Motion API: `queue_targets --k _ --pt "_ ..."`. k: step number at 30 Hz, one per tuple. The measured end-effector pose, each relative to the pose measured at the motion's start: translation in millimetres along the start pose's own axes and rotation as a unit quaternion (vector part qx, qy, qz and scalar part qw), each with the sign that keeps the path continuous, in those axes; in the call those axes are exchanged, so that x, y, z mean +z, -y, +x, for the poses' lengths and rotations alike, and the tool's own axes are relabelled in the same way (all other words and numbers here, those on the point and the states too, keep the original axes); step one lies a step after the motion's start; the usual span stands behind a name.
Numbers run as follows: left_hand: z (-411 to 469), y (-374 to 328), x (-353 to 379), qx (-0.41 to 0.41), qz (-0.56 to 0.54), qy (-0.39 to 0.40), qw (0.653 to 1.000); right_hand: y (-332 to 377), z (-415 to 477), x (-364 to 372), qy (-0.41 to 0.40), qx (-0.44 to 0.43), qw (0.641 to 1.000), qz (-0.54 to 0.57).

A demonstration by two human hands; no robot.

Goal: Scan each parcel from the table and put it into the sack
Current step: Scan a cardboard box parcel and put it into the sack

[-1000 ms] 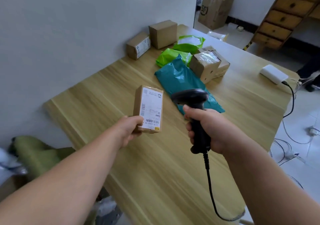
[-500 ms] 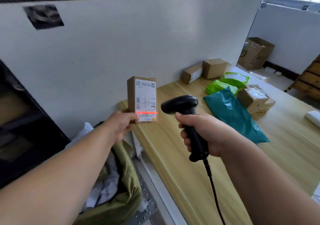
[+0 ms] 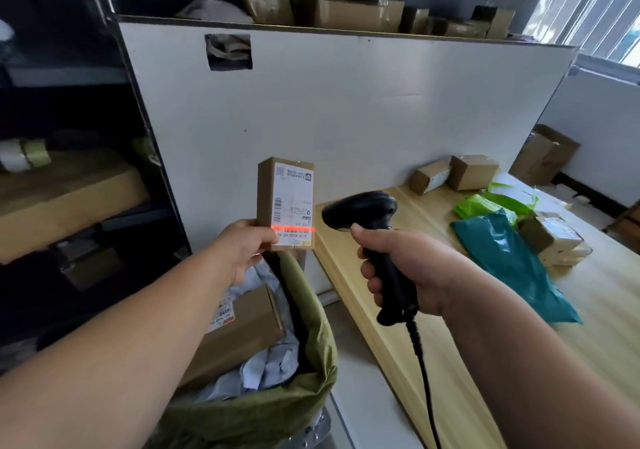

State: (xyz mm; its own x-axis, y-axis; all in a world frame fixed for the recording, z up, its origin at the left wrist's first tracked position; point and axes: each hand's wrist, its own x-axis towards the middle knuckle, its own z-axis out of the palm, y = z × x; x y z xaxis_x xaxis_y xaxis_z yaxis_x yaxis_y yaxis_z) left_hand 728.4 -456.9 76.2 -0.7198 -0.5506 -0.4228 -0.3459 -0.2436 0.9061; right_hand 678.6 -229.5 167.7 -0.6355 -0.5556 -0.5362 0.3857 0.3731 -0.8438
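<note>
My left hand (image 3: 242, 248) holds a small brown cardboard parcel (image 3: 285, 199) upright by its lower left corner, above the open olive-green sack (image 3: 304, 327). A red scan line lies across the barcode on its white label. My right hand (image 3: 401, 268) grips a black corded barcode scanner (image 3: 360, 209), whose head points left at the parcel. The sack holds a larger brown box (image 3: 242, 331) and pale bags. On the wooden table (image 3: 433, 327) lie a teal poly bag (image 3: 509, 261), green poly bags (image 3: 485, 204) and several small boxes (image 3: 472, 171).
A white partition (image 3: 346, 109) stands behind the table, with boxes stacked along its top. Dark shelving (image 3: 69, 189) with cartons is at the left. A taped parcel (image 3: 550, 237) lies by the teal bag. A cardboard carton (image 3: 543, 154) stands on the floor at far right.
Both hands and the view have swung left, from over the table to above the sack. The red scan line came on across the parcel's barcode and stays lit.
</note>
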Motion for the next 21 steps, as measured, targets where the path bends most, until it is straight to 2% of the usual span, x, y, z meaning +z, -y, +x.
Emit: queue_targets --k 12,21 --pt "-5 21 -57 -0.020 -0.027 -0.016 0.999 -2 1 54 -0.009 0.008 1.000 -0.014" --pt "-9 69 -74 -0.138 -0.028 -0.027 0.990 -28 1 56 -0.027 0.027 0.999 0.000"
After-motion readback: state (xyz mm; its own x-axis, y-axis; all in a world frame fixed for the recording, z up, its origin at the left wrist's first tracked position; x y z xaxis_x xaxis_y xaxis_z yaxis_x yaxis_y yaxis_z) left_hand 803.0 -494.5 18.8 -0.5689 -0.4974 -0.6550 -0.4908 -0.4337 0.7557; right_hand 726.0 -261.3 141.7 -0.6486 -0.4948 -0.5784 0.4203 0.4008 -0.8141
